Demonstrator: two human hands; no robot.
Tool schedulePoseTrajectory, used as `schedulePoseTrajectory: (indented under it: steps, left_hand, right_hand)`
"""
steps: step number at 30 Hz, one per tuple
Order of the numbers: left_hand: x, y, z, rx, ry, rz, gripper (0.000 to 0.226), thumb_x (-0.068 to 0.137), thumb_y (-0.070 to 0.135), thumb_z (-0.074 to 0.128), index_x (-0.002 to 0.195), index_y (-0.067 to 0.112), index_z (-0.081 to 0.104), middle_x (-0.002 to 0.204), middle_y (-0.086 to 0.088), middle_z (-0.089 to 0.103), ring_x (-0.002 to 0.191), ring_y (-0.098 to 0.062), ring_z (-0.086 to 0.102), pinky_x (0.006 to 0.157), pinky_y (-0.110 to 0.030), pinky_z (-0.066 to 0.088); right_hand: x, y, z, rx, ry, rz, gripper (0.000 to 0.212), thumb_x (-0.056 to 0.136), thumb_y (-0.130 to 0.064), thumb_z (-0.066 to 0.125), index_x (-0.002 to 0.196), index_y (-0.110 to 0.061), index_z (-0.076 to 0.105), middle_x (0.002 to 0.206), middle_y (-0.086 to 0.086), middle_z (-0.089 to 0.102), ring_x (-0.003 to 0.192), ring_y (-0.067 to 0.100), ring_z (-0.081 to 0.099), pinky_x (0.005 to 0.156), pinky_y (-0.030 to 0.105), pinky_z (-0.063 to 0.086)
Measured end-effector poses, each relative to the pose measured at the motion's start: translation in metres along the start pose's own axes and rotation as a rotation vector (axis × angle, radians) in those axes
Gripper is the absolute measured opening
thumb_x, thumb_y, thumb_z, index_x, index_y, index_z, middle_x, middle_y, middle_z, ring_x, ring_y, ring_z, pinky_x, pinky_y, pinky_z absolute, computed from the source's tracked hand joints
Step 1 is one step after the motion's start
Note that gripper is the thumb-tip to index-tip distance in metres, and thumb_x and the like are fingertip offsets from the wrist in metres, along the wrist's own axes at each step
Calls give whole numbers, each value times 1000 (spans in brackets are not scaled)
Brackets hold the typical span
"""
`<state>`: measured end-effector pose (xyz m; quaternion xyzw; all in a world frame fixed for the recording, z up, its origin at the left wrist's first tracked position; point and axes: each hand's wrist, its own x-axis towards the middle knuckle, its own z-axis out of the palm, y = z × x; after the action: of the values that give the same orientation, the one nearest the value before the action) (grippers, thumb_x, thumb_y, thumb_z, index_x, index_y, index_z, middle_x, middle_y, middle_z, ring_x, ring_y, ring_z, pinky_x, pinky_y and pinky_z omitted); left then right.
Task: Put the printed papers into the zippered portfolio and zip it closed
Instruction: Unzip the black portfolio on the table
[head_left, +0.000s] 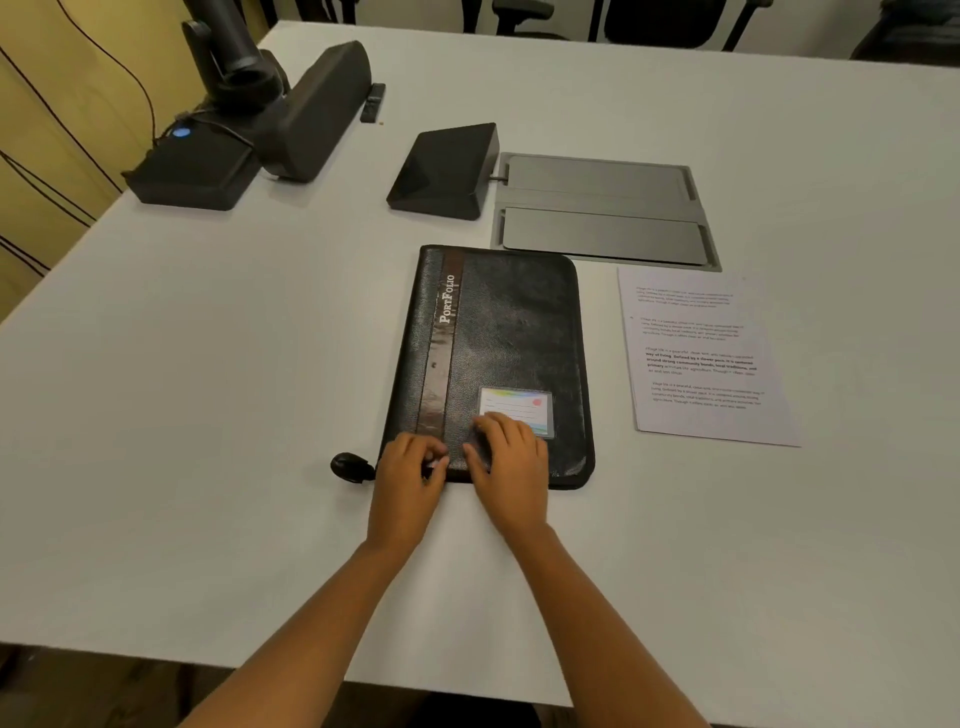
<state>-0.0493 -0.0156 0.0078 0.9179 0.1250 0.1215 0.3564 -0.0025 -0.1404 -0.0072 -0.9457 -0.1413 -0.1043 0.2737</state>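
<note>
A black zippered portfolio (498, 353) lies closed and flat in the middle of the white table (208, 415), with "PortFolio" printed along a brown strip and a small colourful card near its lower right. The printed papers (706, 358) lie flat on the table to its right, apart from it. My left hand (410, 478) sits at the portfolio's near left edge, fingers curled over the zip line; what it pinches is too small to make out. My right hand (511, 467) rests on the cover near the card with fingers bent. A black loop strap (350, 466) sticks out at the near left corner.
Behind the portfolio sit a grey metal floor-box lid (602, 208) set in the table and a black wedge-shaped device (447, 171). A large black device with a blue light (244, 135) stands at the back left. Chairs line the far edge.
</note>
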Motion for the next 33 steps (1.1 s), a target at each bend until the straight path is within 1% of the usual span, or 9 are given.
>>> schedulePoseTrajectory:
  steps: [4,6,9,15,19,21,23,30,33]
  left_hand:
    - [-25,-7,-3,-71,26,-103,11,83,14,68,86,11,58,88,7,48,85,-12,50,78,-22,43]
    - [-35,-9,-3,-57,20,-138,10,84,15,66,88,11,58,90,6,50,87,-13,50,77,-24,44]
    - [-41,-8,-3,-32,73,-173,5,85,11,64,88,10,61,88,4,56,87,-14,48,76,-27,45]
    - [-38,-2,-5,-95,104,-285,9,87,5,59,92,11,63,85,1,54,82,-15,52,74,-22,40]
    - [-36,-6,-8,-146,126,-299,5,87,8,60,85,12,61,82,-6,62,77,-18,58,69,-23,45]
    - [-35,-7,-10,-142,124,-286,12,87,8,60,79,15,54,77,-7,62,73,-20,58,64,-20,42]
    - [-34,-8,-13,-116,123,-253,21,87,5,59,73,16,47,73,-5,57,68,-20,52,59,-17,38]
    - [-38,-40,-52,86,187,-220,41,81,-13,51,63,18,32,66,-2,41,67,-22,41,60,-30,31]
    - [-36,-44,-61,150,169,-187,35,79,-14,51,64,14,35,67,-3,41,69,-22,41,59,-29,32]
  right_hand:
    - [10,14,-5,-43,-229,-7,63,86,-58,28,137,-23,42,147,2,40,138,24,32,110,42,25]
    - [12,17,-8,-62,-300,-3,70,84,-65,21,142,-27,32,153,-1,29,143,22,21,115,40,15]
    - [13,16,-10,-84,-346,8,77,79,-66,6,145,-30,24,156,-4,20,145,19,12,116,38,9]
    - [11,18,-10,-126,-386,-5,77,79,-64,-2,147,-31,13,157,-5,12,146,19,5,117,37,5]
    - [9,21,-10,-145,-403,-34,75,80,-63,-4,147,-32,7,158,-5,7,146,19,1,117,36,2]
    - [9,23,-9,-155,-407,-50,73,81,-62,-4,147,-32,5,158,-6,5,146,19,0,116,35,0]
    - [9,27,-9,-163,-414,-67,74,80,-63,-7,147,-33,3,158,-6,5,146,18,0,115,34,-3]
    - [11,32,-8,-185,-429,-94,86,71,-69,-22,147,-34,-1,158,-7,1,146,17,-3,113,32,-7]
    - [11,33,-9,-184,-436,-93,91,67,-70,-27,147,-33,-2,158,-6,-1,146,17,-4,115,34,-7]
